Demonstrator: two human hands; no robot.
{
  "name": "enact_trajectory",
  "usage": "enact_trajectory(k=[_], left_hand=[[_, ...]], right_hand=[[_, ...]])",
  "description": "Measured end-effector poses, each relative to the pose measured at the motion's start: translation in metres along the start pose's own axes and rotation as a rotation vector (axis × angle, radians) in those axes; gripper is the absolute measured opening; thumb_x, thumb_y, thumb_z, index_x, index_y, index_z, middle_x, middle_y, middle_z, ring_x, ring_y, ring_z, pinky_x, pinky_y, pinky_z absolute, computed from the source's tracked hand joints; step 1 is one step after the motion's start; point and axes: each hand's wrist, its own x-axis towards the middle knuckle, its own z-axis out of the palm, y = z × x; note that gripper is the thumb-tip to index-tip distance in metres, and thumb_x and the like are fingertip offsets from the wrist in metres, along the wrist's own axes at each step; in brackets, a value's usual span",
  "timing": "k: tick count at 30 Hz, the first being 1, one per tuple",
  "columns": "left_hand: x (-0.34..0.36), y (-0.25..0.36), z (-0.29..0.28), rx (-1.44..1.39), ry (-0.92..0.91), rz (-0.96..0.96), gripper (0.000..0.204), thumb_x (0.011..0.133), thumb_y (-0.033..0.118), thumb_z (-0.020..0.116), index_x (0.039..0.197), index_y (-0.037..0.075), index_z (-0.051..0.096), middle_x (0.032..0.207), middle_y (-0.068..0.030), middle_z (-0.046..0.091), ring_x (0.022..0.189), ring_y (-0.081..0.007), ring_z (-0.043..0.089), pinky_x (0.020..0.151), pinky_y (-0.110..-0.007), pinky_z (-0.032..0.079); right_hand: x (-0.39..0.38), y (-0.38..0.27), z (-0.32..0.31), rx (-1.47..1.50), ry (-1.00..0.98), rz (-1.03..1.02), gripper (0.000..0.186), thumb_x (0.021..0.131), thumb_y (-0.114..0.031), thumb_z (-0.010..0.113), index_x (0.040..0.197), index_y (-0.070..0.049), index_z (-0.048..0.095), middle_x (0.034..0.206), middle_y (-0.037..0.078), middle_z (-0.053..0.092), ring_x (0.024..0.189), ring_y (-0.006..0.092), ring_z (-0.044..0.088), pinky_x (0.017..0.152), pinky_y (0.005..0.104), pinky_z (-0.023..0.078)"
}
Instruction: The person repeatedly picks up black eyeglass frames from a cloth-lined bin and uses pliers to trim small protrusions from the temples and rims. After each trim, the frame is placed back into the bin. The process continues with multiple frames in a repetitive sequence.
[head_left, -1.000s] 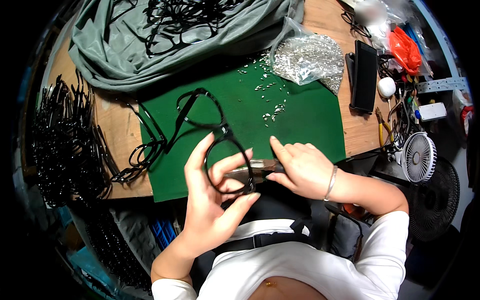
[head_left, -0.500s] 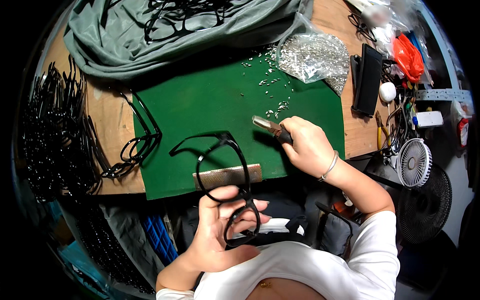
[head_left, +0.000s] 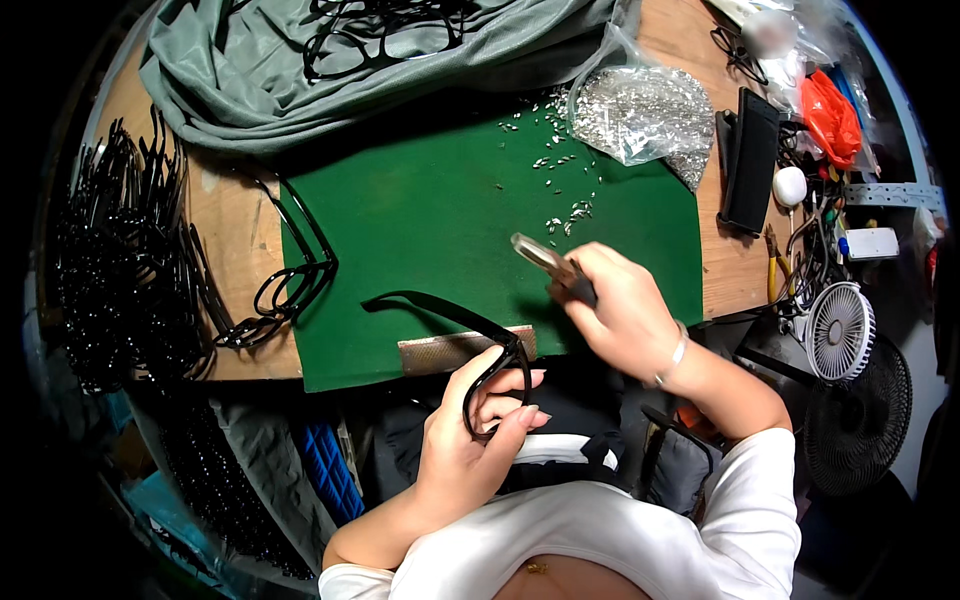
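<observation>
My left hand point(head_left: 475, 430) is closed on a black eyeglass frame point(head_left: 510, 350) at the table's front edge. One temple arm of it stretches out to the upper left over the green mat point(head_left: 420, 210); the frame front is seen nearly edge-on, partly hidden by my fingers. My right hand point(head_left: 625, 310) grips a pair of pliers point(head_left: 548, 262), whose metal jaws point to the upper left above the mat. A flat textured strip point(head_left: 430, 353) lies at the mat's front edge, just behind the frame. Small silvery pieces point(head_left: 575, 213) are scattered beyond the pliers.
A clear bag of silvery pieces point(head_left: 640, 115) lies at the back right. Piled black eyeglass frames point(head_left: 125, 270) crowd the left, with more on a grey cloth point(head_left: 230, 90) behind. A phone point(head_left: 750, 160), yellow-handled pliers point(head_left: 773, 265) and a small white fan point(head_left: 838, 330) stand right.
My left hand has turned the eyeglass frame, so its front went from facing up to nearly edge-on. My right hand with the pliers has shifted slightly, and the view has moved a little.
</observation>
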Motion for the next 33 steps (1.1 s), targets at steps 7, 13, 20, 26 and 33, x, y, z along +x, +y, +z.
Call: enact_trajectory(k=[7, 13, 20, 26, 33], left_hand=[[0.003, -0.004, 0.015, 0.052, 0.058, 0.103, 0.052, 0.076, -0.014, 0.048, 0.122, -0.001, 0.026, 0.106, -0.019, 0.05, 0.082, -0.018, 0.058, 0.072, -0.026, 0.05], [0.0, 0.002, 0.01, 0.019, 0.0, 0.018, 0.053, 0.077, -0.013, 0.048, 0.123, -0.001, 0.025, 0.102, -0.0177, 0.051, 0.08, -0.0163, 0.058, 0.071, -0.026, 0.05], [-0.005, 0.024, -0.006, -0.27, -0.172, -0.144, 0.053, 0.08, -0.011, 0.045, 0.126, 0.002, 0.023, 0.102, -0.0167, 0.051, 0.078, -0.0138, 0.058, 0.072, -0.025, 0.048], [-0.011, 0.043, -0.019, -0.386, -0.244, -0.247, 0.057, 0.08, -0.012, 0.044, 0.128, 0.006, 0.021, 0.106, -0.017, 0.05, 0.08, -0.0164, 0.058, 0.07, -0.026, 0.047], [-0.012, 0.05, -0.022, -0.361, -0.217, -0.363, 0.045, 0.078, -0.012, 0.045, 0.12, -0.002, 0.032, 0.104, -0.0166, 0.052, 0.078, -0.018, 0.059, 0.068, -0.026, 0.047]], right_hand=[[-0.018, -0.044, 0.002, 0.732, -0.025, 0.154, 0.015, 0.08, -0.012, 0.058, 0.085, 0.0, 0.05, 0.072, 0.007, 0.053, 0.065, 0.0103, 0.054, 0.056, 0.0237, 0.043], [-0.009, -0.041, -0.003, 1.226, -0.262, 0.423, 0.018, 0.082, -0.017, 0.059, 0.086, -0.002, 0.049, 0.071, 0.0, 0.052, 0.064, 0.0059, 0.049, 0.057, 0.0195, 0.04], [-0.005, -0.046, -0.018, 1.384, -0.518, 0.521, 0.019, 0.081, -0.02, 0.06, 0.087, -0.004, 0.05, 0.071, -0.001, 0.051, 0.061, 0.0044, 0.047, 0.053, 0.0179, 0.036], [-0.011, -0.042, -0.027, 1.046, -0.512, 0.308, 0.02, 0.083, -0.022, 0.057, 0.085, -0.003, 0.051, 0.072, -0.001, 0.05, 0.069, 0.0072, 0.045, 0.065, 0.0224, 0.039], [-0.02, -0.037, -0.05, 0.423, -0.794, 0.045, 0.038, 0.085, -0.033, 0.049, 0.095, 0.003, 0.052, 0.068, 0.015, 0.056, 0.061, 0.0257, 0.057, 0.058, 0.0329, 0.044]])
